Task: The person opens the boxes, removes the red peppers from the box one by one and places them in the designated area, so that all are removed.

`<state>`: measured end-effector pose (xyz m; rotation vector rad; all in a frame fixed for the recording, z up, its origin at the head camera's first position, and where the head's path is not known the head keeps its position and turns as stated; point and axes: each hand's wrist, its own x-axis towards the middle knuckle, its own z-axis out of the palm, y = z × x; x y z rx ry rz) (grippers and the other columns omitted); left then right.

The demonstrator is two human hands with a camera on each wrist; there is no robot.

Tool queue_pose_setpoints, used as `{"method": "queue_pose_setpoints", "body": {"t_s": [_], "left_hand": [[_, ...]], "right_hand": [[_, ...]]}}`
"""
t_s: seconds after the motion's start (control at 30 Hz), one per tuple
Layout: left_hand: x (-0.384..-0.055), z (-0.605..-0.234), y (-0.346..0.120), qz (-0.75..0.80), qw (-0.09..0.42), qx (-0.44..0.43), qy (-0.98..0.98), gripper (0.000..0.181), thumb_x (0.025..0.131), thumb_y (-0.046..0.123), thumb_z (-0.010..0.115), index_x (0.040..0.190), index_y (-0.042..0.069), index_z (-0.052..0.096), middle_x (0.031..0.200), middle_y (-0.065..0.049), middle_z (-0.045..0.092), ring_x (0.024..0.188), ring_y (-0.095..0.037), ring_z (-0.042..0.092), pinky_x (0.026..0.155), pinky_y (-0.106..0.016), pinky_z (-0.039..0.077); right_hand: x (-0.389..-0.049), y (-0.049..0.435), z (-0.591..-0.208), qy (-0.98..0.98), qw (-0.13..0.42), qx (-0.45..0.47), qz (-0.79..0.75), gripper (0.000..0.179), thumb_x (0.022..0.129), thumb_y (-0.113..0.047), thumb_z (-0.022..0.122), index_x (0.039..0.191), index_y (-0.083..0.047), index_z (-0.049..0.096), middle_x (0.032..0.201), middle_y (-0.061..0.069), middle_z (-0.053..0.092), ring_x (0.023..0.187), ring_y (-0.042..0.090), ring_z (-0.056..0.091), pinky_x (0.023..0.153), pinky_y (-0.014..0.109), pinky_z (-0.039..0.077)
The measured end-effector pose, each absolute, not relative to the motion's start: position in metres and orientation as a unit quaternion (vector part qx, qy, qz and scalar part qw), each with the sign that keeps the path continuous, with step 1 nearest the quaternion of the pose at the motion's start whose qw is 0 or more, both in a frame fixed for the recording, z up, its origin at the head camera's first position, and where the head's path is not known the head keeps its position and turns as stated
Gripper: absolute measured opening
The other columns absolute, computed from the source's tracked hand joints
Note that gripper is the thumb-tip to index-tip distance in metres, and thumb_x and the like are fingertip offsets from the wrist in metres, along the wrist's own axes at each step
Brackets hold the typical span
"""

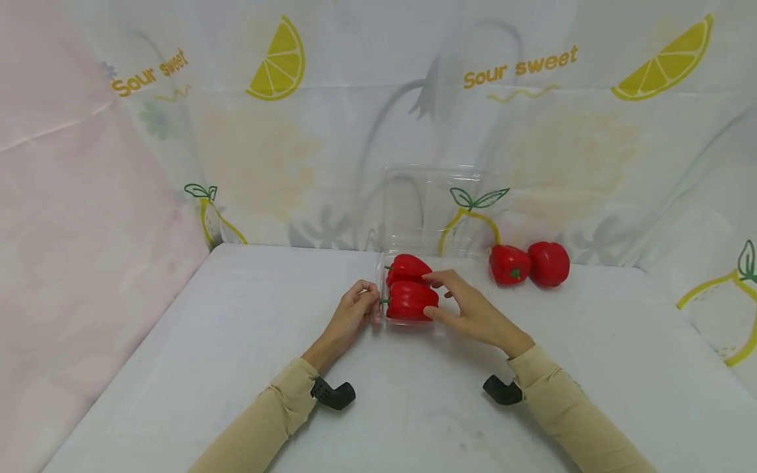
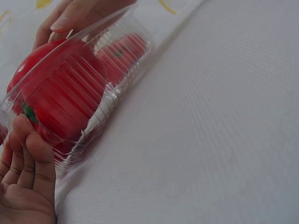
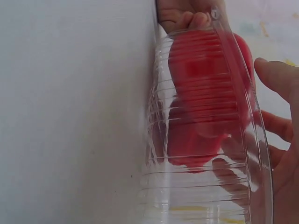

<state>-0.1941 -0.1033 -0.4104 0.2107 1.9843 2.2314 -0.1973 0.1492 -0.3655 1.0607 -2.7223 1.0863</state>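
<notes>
A clear plastic clamshell box (image 1: 408, 322) stands on the table with its lid (image 1: 437, 203) raised at the back. Two red bell peppers lie side by side in its left part, a front pepper (image 1: 411, 301) and a rear pepper (image 1: 408, 268), stems to the left. My left hand (image 1: 357, 305) holds the box's left rim between curled fingers and thumb. Over the peppers' right ends is my right hand (image 1: 470, 312), its fingers and thumb spread apart. In the right wrist view the thumb (image 3: 275, 77) stands off the pepper.
Two more red bell peppers, one with its green stem facing front (image 1: 508, 265) and another beside it (image 1: 549, 264), lie right of the box near the back cloth (image 1: 355, 131). White cloth (image 1: 248, 309) covers the table, and a pink cloth wall (image 1: 77, 230) rises at the left.
</notes>
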Motion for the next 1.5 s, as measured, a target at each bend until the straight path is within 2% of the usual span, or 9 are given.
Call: {"method": "queue_pose_setpoints", "body": {"t_s": [0.13,0.4,0.63,0.9,1.5], "left_hand": [[-0.194,-0.411,-0.103,0.742,0.071,0.071,0.663,0.007,0.099,0.015,0.041,0.097,0.009,0.043,0.064,0.003,0.05,0.057,-0.009,0.051,0.06,-0.021,0.047],[-0.195,-0.413,-0.103,0.743,0.066,0.066,0.663,0.006,0.098,0.014,0.041,0.096,0.009,0.044,0.065,0.002,0.05,0.057,-0.01,0.05,0.06,-0.022,0.047],[-0.196,-0.414,-0.104,0.753,0.07,0.074,0.65,0.004,0.097,0.011,0.04,0.095,0.008,0.043,0.066,0.002,0.049,0.056,-0.007,0.049,0.058,-0.021,0.047],[-0.195,-0.413,-0.104,0.751,0.068,0.071,0.653,0.005,0.098,0.012,0.04,0.095,0.009,0.043,0.067,0.002,0.049,0.056,-0.008,0.049,0.058,-0.021,0.047],[-0.196,-0.412,-0.102,0.748,0.064,0.067,0.657,0.005,0.097,0.012,0.041,0.096,0.008,0.044,0.065,0.002,0.049,0.056,-0.007,0.049,0.058,-0.021,0.046]], "right_hand": [[-0.195,0.145,-0.366,-0.875,0.015,0.344,0.34,0.061,0.084,-0.04,0.068,0.136,-0.022,0.04,0.131,-0.006,0.047,0.117,0.011,0.047,0.091,0.035,0.051],[-0.192,0.14,-0.368,-0.873,0.028,0.354,0.334,0.063,0.083,-0.036,0.071,0.136,-0.02,0.041,0.129,-0.002,0.05,0.117,0.015,0.049,0.091,0.038,0.051],[-0.189,0.137,-0.368,-0.868,0.044,0.367,0.332,0.062,0.084,-0.036,0.069,0.136,-0.016,0.043,0.127,-0.001,0.051,0.115,0.015,0.051,0.091,0.04,0.051],[-0.187,0.133,-0.369,-0.877,0.041,0.351,0.325,0.063,0.085,-0.036,0.068,0.138,-0.018,0.04,0.133,0.0,0.05,0.118,0.016,0.049,0.092,0.039,0.052],[-0.188,0.132,-0.372,-0.875,0.063,0.361,0.317,0.059,0.087,-0.031,0.067,0.137,-0.017,0.04,0.13,-0.002,0.05,0.119,0.014,0.048,0.094,0.035,0.05]]}}
